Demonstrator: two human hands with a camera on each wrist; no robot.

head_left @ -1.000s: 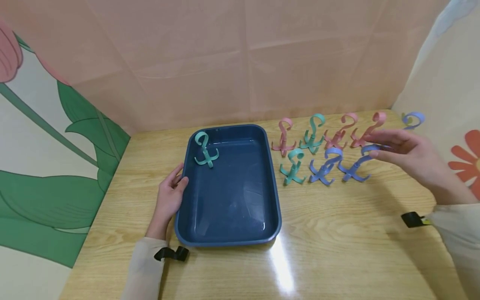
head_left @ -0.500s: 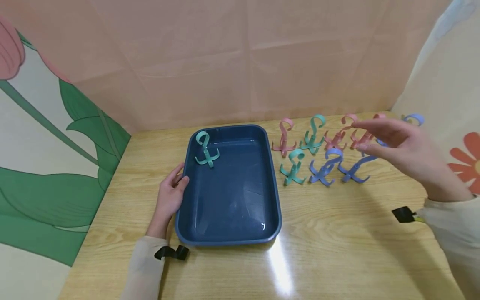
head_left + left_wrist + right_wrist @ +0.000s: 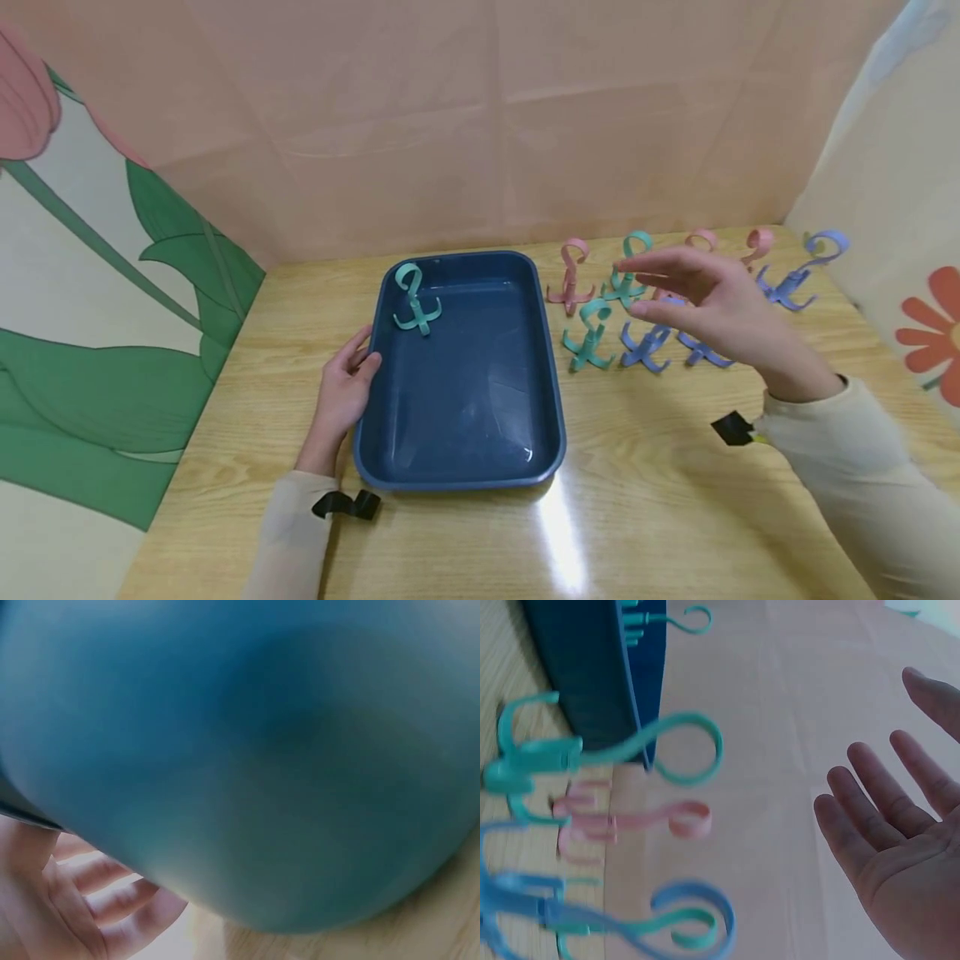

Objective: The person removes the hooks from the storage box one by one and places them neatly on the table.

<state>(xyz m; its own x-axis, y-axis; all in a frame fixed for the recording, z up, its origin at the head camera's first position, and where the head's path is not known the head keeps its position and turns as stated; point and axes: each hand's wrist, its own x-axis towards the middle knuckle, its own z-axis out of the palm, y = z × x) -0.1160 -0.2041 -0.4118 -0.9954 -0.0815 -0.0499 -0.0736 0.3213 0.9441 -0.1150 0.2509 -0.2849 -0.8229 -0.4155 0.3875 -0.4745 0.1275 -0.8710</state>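
Observation:
My left hand [image 3: 349,383] holds the left rim of a deep navy tray [image 3: 480,483], thumb at the rim and fingers along the outer wall. In the left wrist view the tray's outer side [image 3: 247,787] is blurred and hides the thumb. Inside the tray's back left corner lies a green four-pronged hook [image 3: 423,318]. My right hand [image 3: 720,308] is raised, holding nothing, thumb and fingers spread apart. It hovers above the front green hook [image 3: 587,348] and front blue hook [image 3: 643,348], partly covering the pink and green hooks behind.
Right of the tray, several pink, green and blue hooks stand in two rows on the wooden table [image 3: 637,500]. The leftmost pink hook [image 3: 572,287] is near the tray wall; a blue hook [image 3: 789,285] is farthest right. A pinkish sheet [image 3: 450,150] rises behind the table.
My right hand has moved left, away from the blue hooks on the right and over the middle of the rows. The left hand and tray stay in place.

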